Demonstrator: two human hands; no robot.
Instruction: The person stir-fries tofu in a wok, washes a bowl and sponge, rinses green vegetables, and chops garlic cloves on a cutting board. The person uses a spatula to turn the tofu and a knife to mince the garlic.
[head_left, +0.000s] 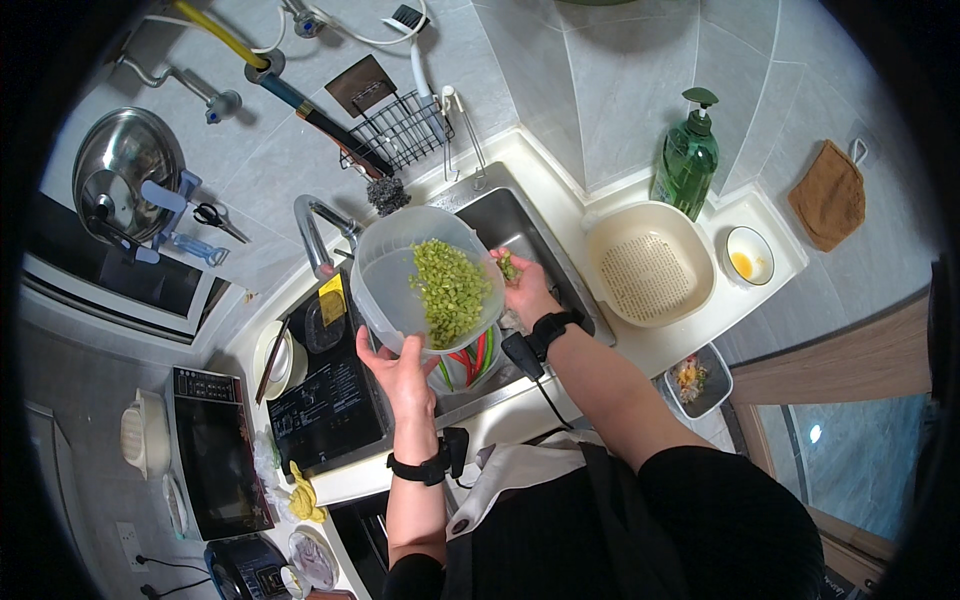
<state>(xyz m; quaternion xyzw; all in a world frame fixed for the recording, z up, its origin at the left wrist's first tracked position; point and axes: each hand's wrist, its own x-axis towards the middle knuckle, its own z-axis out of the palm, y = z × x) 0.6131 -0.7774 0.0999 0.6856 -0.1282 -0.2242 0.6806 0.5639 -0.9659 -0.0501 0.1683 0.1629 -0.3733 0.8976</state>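
Observation:
A translucent plastic bowl (386, 281) is tilted over the near-left part of the metal sink (517, 225). Chopped green vegetable pieces (454, 292) lie inside it. My left hand (405, 371) grips the bowl's lower rim, thumb at the edge. At the bowl's right side, my right hand (525, 289) has its fingers closed on a small clump of green pieces (508, 267). Beneath the tilted bowl, red and green chili peppers (472, 362) sit in another container, partly hidden. Something pale in the sink is mostly covered by my right hand.
A beige colander (649, 262) stands right of the sink, beside a green pump bottle (686, 161) and a small bowl with yellow residue (748, 256). The faucet (319, 225) rises at the bowl's left. A black cooktop (322, 390) and a bowl with chopsticks (281, 362) lie farther left.

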